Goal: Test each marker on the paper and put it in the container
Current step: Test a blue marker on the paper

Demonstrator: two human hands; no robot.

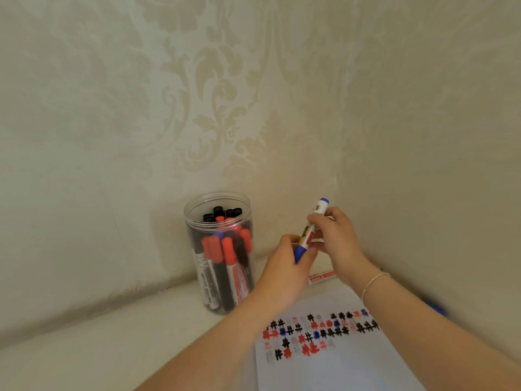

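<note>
- Blue-capped marker with white printed barrel [309, 232]: held in the air between both hands, tilted, its blue-tipped upper end leaning up and to the right; it sits to the right of the clear round plastic container [219, 252] and above the far edge of the paper.
- Left hand [287, 263]: fingers curled round the lower blue cap end of the marker, gripping it.
- Right hand [337, 235]: fingers pinch the barrel higher up, near the upper end; thin pale bracelet [373, 282] on the wrist.
- Container: upright, lid off, near the wall corner, left of both hands. Holds many red-capped and black-capped markers standing or leaning inside; one blue end shows among them.
- White sheet of paper [338, 365]: flat on the pale surface [112, 348], right of and nearer the camera than the container. Carries rows of small test marks [320, 333] in black, red and blue; marks are blurred.
- Red-and-white marker [321, 277]: lies on the surface right of the container, partly hidden behind the hands.
- Blue object [434, 307]: far right of the container beyond the right forearm; too blurred to identify.
- Cream damask-patterned wallpaper [220, 94] behind the container.
</note>
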